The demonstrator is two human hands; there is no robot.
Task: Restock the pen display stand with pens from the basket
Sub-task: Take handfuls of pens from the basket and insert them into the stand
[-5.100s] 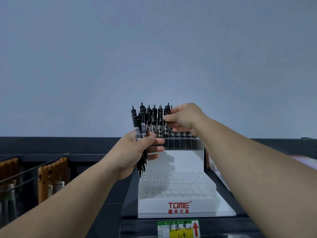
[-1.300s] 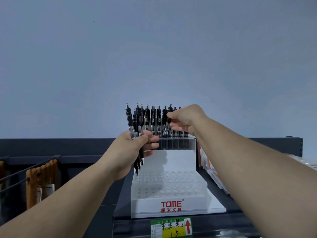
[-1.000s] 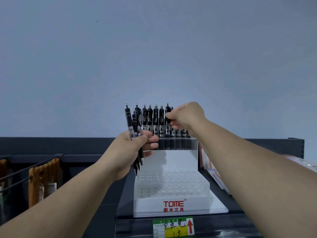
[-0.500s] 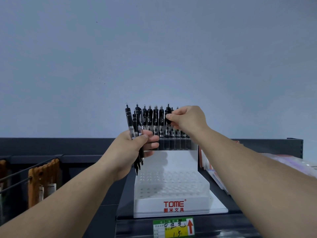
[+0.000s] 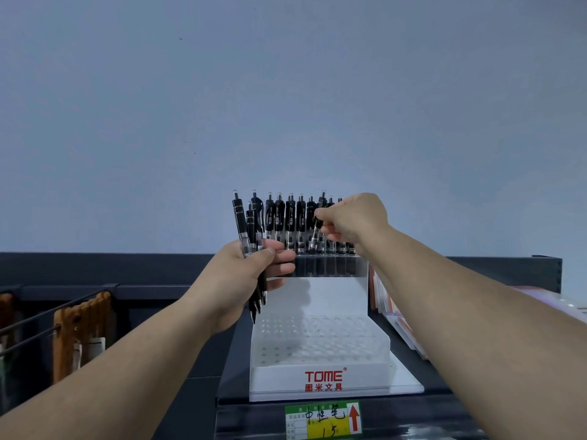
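the white pen display stand (image 5: 320,373) sat on the dark shelf (image 5: 444,417). left hand (image 5: 244,277), at the stand's left edge, clenched a bundle of black pens (image 5: 251,236), tips down. right hand (image 5: 355,222) pinched one tilted pen (image 5: 317,228) over the stand's back row of pens (image 5: 289,223).

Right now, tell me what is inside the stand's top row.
Black pens sit upright in the stand's top row. The right hand pinches one tilted pen there. It covers the row's right end; the left hand and its bunch cover the left end.
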